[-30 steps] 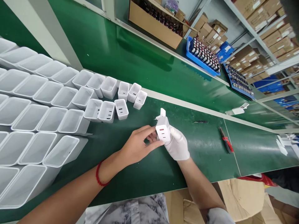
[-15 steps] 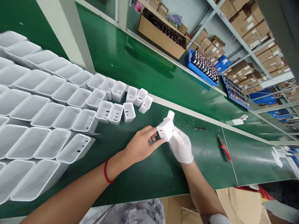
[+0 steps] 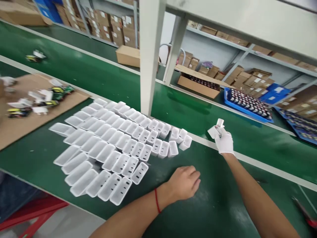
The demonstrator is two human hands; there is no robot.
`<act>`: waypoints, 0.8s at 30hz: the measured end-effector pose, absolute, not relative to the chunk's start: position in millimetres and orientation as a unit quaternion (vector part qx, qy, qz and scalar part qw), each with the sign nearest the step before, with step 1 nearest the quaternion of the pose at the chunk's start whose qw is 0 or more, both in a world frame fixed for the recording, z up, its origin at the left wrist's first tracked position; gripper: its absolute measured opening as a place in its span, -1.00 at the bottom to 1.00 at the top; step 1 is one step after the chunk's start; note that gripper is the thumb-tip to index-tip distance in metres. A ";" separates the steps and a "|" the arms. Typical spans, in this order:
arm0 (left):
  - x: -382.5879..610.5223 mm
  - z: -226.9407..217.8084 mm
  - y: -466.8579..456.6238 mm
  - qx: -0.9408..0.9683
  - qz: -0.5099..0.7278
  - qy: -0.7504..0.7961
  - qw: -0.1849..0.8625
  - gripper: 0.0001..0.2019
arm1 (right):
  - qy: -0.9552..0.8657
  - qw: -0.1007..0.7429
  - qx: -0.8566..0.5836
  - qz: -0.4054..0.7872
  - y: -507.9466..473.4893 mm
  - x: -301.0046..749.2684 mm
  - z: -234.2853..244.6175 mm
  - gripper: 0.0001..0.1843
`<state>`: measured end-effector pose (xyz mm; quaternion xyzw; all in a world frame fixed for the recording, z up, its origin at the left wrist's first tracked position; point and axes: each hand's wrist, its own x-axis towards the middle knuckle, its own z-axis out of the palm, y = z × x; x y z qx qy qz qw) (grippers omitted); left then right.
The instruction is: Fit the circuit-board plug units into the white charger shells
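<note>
My right hand [image 3: 225,142], in a white glove, is stretched out to the right and closed on a white plug adapter [image 3: 212,133]. The adapter is held above the far strip of the green bench, with part of it behind the fingers. My left hand [image 3: 184,182], bare with a red cord at the wrist, is low over the bench with its fingers curled in; nothing shows in it. Left of it stand rows of open white plastic housings [image 3: 99,145], many with small slots in their bottoms. A few smaller housings [image 3: 186,142] stand apart at the right end of the rows.
A cardboard sheet [image 3: 74,99] with loose circuit parts is at the left. A pale post [image 3: 150,59] rises behind the housings. Across the bench stand a cardboard box [image 3: 198,86] and a blue tray [image 3: 247,105] of small parts. Blurred pliers [image 3: 305,211] lie at lower right.
My hands have come apart. The right one has carried the adapter away to the far side, while the left has let go and curled up. The view has swung left.
</note>
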<state>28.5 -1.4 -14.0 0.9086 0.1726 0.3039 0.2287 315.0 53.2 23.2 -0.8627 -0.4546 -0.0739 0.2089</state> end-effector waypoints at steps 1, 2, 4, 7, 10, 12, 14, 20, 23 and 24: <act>28.8 -15.3 -0.8 0.914 0.295 0.171 0.220 -0.82 | -0.453 0.209 -0.863 -0.078 57.8 316.8 17.8 -0.54; 29.1 -16.8 -0.1 0.918 0.287 0.170 0.213 -0.83 | -0.452 0.209 -0.864 -0.080 61.3 318.5 12.8 -0.56; 29.4 -19.7 1.0 0.925 0.273 0.167 0.204 -0.84 | -0.448 0.210 -0.865 -0.086 64.3 322.3 5.0 -0.55; 29.4 -22.8 0.7 0.931 0.257 0.165 0.200 -0.84 | -0.431 0.216 -0.870 -0.098 54.9 326.2 -0.9 -0.38; 29.4 -24.5 0.2 0.932 0.249 0.171 0.200 -0.84 | -0.429 0.218 -0.871 -0.103 25.8 321.4 -9.2 -0.16; 29.7 -25.2 2.0 0.933 0.243 0.175 0.199 -0.84 | -0.469 0.203 -0.855 -0.088 -3.2 311.8 -20.2 -0.21; 29.9 -25.1 5.5 0.935 0.239 0.173 0.198 -0.85 | -0.540 0.183 -0.818 -0.078 -37.3 298.0 -32.3 -0.37; 26.7 -18.8 9.9 0.931 0.250 0.157 0.212 -0.81 | -0.637 0.161 -0.754 -0.027 -139.7 235.1 -26.2 -0.56; 24.6 -20.3 19.8 0.931 0.256 0.122 0.229 -0.78 | -0.650 0.177 -0.738 0.030 -171.0 217.3 -8.9 -0.54; 24.7 -21.5 25.5 0.932 0.256 0.131 0.222 -0.80 | -0.663 0.187 -0.723 0.050 -181.2 217.7 -3.8 -0.52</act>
